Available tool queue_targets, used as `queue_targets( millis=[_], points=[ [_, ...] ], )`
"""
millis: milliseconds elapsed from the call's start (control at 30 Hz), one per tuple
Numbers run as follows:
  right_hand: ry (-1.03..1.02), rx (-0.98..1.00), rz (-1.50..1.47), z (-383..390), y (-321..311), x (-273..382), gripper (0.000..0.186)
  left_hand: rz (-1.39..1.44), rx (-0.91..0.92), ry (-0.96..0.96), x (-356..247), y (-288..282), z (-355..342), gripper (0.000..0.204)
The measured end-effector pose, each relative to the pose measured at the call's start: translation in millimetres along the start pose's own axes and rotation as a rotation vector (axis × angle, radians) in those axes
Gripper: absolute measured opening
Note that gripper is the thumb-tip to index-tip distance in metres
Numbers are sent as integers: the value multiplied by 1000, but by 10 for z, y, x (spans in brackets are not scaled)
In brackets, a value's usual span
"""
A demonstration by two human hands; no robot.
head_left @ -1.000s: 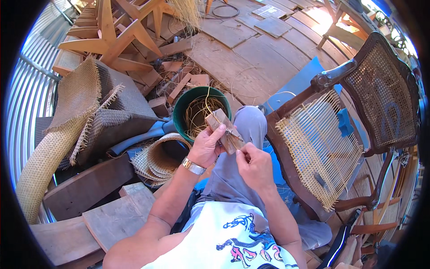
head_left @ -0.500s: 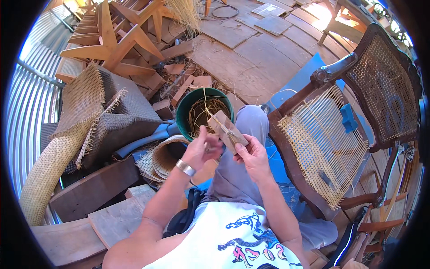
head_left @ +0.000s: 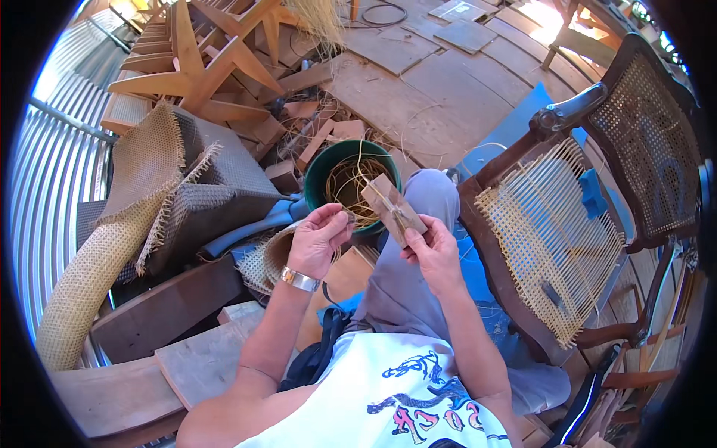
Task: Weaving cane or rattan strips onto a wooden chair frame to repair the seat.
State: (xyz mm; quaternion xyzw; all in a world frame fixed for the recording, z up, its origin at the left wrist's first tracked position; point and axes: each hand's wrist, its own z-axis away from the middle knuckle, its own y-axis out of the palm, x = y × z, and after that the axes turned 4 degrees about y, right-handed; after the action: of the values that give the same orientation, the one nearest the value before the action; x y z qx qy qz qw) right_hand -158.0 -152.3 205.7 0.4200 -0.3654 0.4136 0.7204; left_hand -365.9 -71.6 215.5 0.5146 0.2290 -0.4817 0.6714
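My right hand (head_left: pixel 432 252) grips a flat brown wooden block (head_left: pixel 391 207), held tilted over my grey-trousered knee (head_left: pixel 433 196). A thin cane strand (head_left: pixel 357 193) runs across the block and down into a green bucket (head_left: pixel 320 169) holding coiled cane. My left hand (head_left: pixel 317 239), with a metal watch on the wrist, pinches that strand just left of the block, fingers closed on it. A wooden chair (head_left: pixel 556 224) with a partly woven cane seat stands to my right, close to my right forearm.
Rolled and frayed cane webbing (head_left: pixel 142 196) lies at left over a dark box. Wooden planks (head_left: pixel 198 351) and offcuts lie near my left elbow. Stacked wooden frames (head_left: pixel 202 63) stand at the back left beside a corrugated metal wall (head_left: pixel 52 164). Plank floor lies beyond the bucket.
Both hands have drawn apart slightly; my left hand has slid down and left off the block, pulling the strand. The block now sits only in my right hand.
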Motion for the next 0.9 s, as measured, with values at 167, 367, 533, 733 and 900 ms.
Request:
queue_targets(
  millis=[167, 367, 533, 733, 900],
  points=[
    [-1, -12, -13, 25, 25, -48, 35, -33, 16, 22, 79, 291, -49, 18],
    [2, -19, -11, 35, -43, -47, 35, -149, 66, 77, 132, 285, -60, 19],
    [16, -5, -11, 44, -42, -2, 35, 34, 69, 23, 95, 378, 30, 18],
    [11, 8, 12, 64, -31, -8, 35, 62, 128, -37, 109, 291, 72, 28],
    [-14, 0, 20, 40, -40, -43, 34, 177, 181, -163, 135, 240, 161, 32]
  ],
)
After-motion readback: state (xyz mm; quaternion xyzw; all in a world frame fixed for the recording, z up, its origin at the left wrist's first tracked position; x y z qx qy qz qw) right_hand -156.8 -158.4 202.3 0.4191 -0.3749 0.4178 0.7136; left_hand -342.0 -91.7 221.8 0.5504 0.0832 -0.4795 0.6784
